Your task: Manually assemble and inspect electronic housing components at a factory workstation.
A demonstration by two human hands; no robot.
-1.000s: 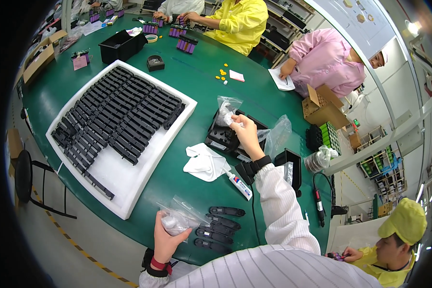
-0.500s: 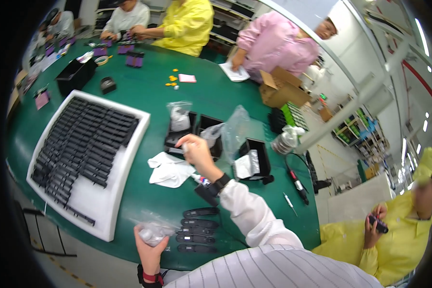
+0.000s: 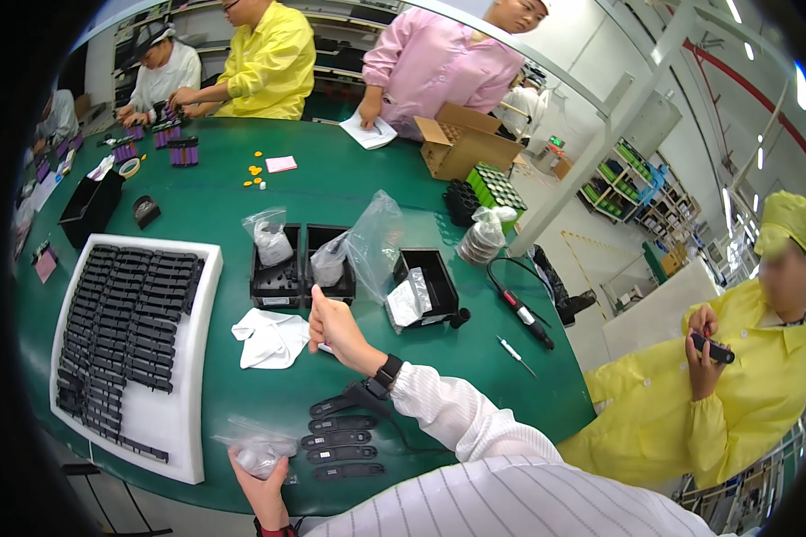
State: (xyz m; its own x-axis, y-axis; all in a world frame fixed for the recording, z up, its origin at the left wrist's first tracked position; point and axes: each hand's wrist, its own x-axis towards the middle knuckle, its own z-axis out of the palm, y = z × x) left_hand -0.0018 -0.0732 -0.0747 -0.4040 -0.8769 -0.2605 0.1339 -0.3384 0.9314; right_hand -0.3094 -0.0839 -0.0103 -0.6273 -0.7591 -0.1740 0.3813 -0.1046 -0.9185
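My left hand [image 3: 261,488] is closed around a clear plastic bag [image 3: 261,455] with pale contents, near the table's front edge. My right hand [image 3: 338,333] is closed with its fingers curled, just right of a crumpled white cloth [image 3: 271,338]; whatever it may hold is hidden. Beyond it stand two black bins [image 3: 276,288], the left one with small black parts and a bagged pale bundle [image 3: 271,243] in it. Several curved black plastic parts [image 3: 340,438] lie in a column between my hands and my body.
A white foam tray [image 3: 201,358] full of black parts fills the left side. To the right are another black bin [image 3: 441,300], a red-and-black electric screwdriver [image 3: 524,313] and a thin screwdriver [image 3: 515,354]. A co-worker in yellow [image 3: 725,358] sits at the right.
My right hand has drawn back from the bins' near edge to beside the cloth. My left hand keeps hold of the bag. The whole view has shifted and turned.
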